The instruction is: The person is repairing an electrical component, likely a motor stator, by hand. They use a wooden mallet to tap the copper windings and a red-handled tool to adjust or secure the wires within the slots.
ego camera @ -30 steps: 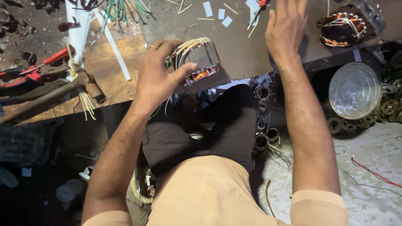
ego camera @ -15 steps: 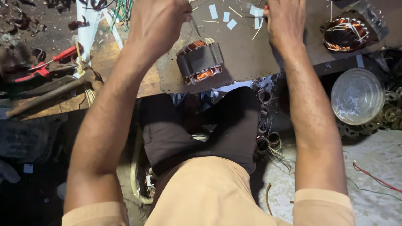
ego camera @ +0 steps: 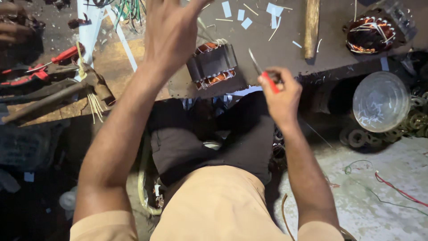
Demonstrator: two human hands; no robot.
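Observation:
A motor stator (ego camera: pixel 213 64) with copper windings and pale wire ends sits on the dark workbench (ego camera: pixel 276 49) near its front edge. My left hand (ego camera: pixel 171 33) hovers just left of and above it, fingers spread, holding nothing that I can see. My right hand (ego camera: pixel 281 93) is closed around a red-handled tool (ego camera: pixel 266 76) whose thin metal blade points up toward the stator's right side.
A second wound stator (ego camera: pixel 374 31) lies at the bench's far right, a wooden hammer handle (ego camera: pixel 311 27) beside it. Red pliers (ego camera: pixel 42 67), wooden sticks and paper slips litter the left. A clear bowl (ego camera: pixel 379 101) and metal rings sit on the floor.
My right hand came back from the far bench holding the red-handled tool. My left hand let go of the stator's wires and spread open.

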